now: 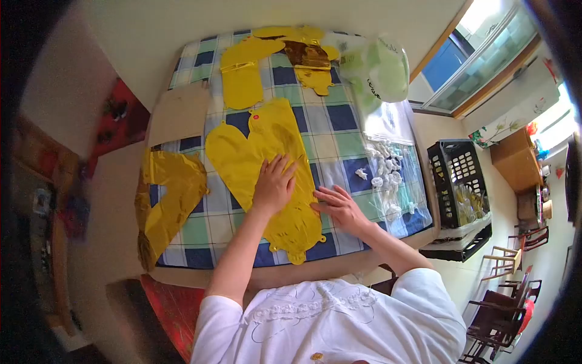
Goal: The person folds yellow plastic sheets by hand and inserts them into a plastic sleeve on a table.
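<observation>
A flat, uninflated gold foil balloon (pixel 254 151) lies on the blue, green and white checked tablecloth (pixel 339 136). My left hand (pixel 274 185) rests flat on the middle of it, fingers spread. My right hand (pixel 339 206) lies flat at the balloon's right edge, fingertips touching the foil. Neither hand holds anything.
More gold foil balloons lie at the left edge (pixel 167 200) and the far end (pixel 242 76) of the table. A cardboard piece (pixel 179 112) sits at the left. A clear plastic bag (pixel 376 70) and small white pieces (pixel 385 170) lie at the right. A black crate (pixel 458 182) stands beside the table.
</observation>
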A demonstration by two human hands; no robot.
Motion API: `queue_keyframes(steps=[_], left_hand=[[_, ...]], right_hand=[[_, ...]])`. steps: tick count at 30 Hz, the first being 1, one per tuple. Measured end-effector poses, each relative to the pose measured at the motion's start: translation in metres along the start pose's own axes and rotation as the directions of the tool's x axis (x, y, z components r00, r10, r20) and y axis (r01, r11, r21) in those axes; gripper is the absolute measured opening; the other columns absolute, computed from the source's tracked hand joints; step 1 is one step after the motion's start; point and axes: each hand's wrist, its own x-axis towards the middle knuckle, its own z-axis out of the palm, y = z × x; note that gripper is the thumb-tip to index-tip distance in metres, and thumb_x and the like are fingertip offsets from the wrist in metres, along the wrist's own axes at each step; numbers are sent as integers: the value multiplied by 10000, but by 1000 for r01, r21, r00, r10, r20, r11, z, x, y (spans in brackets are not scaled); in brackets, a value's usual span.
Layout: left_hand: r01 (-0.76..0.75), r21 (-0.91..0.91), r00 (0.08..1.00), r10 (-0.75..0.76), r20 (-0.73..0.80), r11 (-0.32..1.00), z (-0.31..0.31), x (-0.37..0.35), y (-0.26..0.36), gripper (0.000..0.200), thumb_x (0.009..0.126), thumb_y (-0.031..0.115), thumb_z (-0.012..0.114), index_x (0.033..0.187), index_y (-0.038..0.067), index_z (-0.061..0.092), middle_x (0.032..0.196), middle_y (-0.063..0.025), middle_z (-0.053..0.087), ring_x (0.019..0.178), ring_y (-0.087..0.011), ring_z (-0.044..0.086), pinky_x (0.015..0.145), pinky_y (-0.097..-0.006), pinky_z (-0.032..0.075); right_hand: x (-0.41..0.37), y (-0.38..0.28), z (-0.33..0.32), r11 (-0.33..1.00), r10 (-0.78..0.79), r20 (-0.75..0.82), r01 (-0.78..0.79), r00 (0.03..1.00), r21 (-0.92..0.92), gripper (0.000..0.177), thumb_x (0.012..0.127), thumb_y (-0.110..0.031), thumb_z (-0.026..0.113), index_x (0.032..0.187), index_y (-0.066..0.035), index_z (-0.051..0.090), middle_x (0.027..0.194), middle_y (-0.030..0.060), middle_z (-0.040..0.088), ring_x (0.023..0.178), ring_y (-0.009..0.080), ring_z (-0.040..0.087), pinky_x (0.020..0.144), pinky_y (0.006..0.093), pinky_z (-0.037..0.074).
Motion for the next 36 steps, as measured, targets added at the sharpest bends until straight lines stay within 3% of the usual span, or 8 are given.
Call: queue_keyframes(steps=[7, 10, 12, 17, 22, 28, 32, 36], left_hand=[[-12, -11, 1000, 12, -11, 1000, -1, 0, 1, 355, 901, 211, 541, 1235, 96, 567, 1349, -131, 491, 1297, -299, 412, 1082, -504, 297], [-16, -2, 1000, 16, 6, 1000, 1, 0, -1, 360, 898, 211, 543, 1240, 99, 561, 1362, -128, 478, 1304, -299, 401, 1084, -509, 294], [-14, -1, 1000, 14, 15, 1000, 0, 0, 0, 365, 899, 203, 541, 1247, 95, 552, 1360, -130, 479, 1301, -305, 403, 1080, -514, 294], [-2, 8, 1000, 1, 28, 1000, 1, 0, 0, 350, 915, 204, 519, 1239, 76, 552, 1365, -144, 474, 1305, -316, 396, 1080, -521, 287], [12, -47, 1000, -12, -9, 999, 3, 0, 0, 332, 915, 187, 530, 1217, 51, 563, 1357, -155, 481, 1292, -332, 412, 1077, -514, 298], [183, -376, 969, -231, -86, 908, -8, 13, -19, 304, 874, 125, 576, 1160, 24, 589, 1326, -168, 502, 1275, -332, 428, 1085, -463, 314], [36, -53, 995, -41, -94, 998, -26, 38, -30, 314, 901, 147, 556, 1193, 37, 587, 1331, -173, 504, 1248, -359, 443, 1062, -444, 343], [-23, 34, 999, 24, -26, 999, -6, 39, -36, 327, 877, 160, 573, 1180, 39, 585, 1316, -171, 512, 1253, -362, 433, 1053, -472, 338]], right_hand=[[-32, -15, -25, 998, -63, 105, 61, 992, 20, 514, 666, 51, 594, 1152, -111, 637, 1321, 101, 535, 1241, 297, 482, 1075, 476, 340], [-3, -7, -29, 998, -15, 25, 14, 1000, 57, 479, 655, 50, 585, 1116, -67, 633, 1322, 114, 526, 1210, 308, 495, 1069, 461, 350], [42, -6, -26, 992, 120, -98, -115, 988, 57, 455, 677, 44, 581, 1122, -46, 610, 1333, 131, 511, 1196, 335, 493, 1065, 457, 352], [139, 32, 24, 959, 188, -386, -254, 903, -127, 428, 854, -22, 482, 1281, -2, 507, 1360, 169, 482, 1292, 343, 421, 1090, 465, 312], [146, 58, 51, 945, 250, -311, -301, 917, -127, 460, 846, -72, 475, 1294, 31, 483, 1376, 195, 466, 1333, 328, 381, 1109, 463, 278], [144, 55, 54, 947, 228, -339, -289, 913, -140, 482, 835, -75, 483, 1304, 33, 468, 1384, 189, 459, 1334, 325, 378, 1106, 469, 278], [143, 58, 57, 947, 219, -356, -285, 909, -146, 494, 825, -77, 489, 1306, 31, 466, 1384, 187, 457, 1333, 325, 377, 1103, 468, 281], [144, 49, 50, 945, 234, -373, -300, 898, -130, 448, 861, -107, 486, 1292, 12, 490, 1373, 186, 470, 1319, 328, 394, 1086, 477, 298]])
